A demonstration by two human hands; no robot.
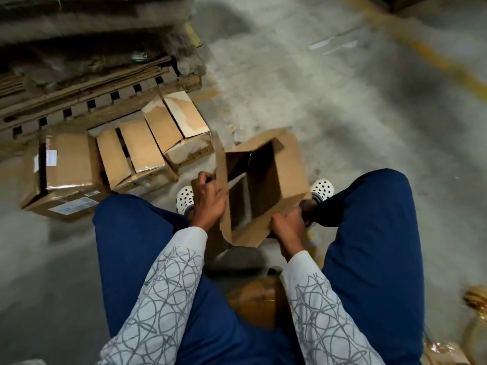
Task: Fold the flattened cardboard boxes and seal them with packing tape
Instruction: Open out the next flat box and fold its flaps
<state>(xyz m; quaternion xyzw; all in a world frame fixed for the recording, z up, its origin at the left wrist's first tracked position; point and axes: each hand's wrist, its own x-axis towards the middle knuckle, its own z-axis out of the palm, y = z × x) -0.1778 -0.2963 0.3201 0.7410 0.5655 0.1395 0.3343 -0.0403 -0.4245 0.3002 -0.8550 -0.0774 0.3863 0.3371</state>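
Cardboard box (287, 167) squared open between the knees, flaps yet to fold.

Grey concrete floor (316, 88) spread round a seated person. At the far left a pallet (105, 101) carried a stack of flattened cardboard (79, 72), and beside it several assembled boxes (147, 148) lay on the floor. The open box was held above the floor between the blue-trousered legs (126, 246), its hollow facing the camera. It was plain brown, with one flap standing up at its left edge. The left hand (210, 198) curled over that left wall and gripped it; the right hand (288, 225) pinched the near-right corner. The step in hand looked like erecting the box. Next would come folding the end flaps inward and then taping — though no tape roll could be made out for certain.
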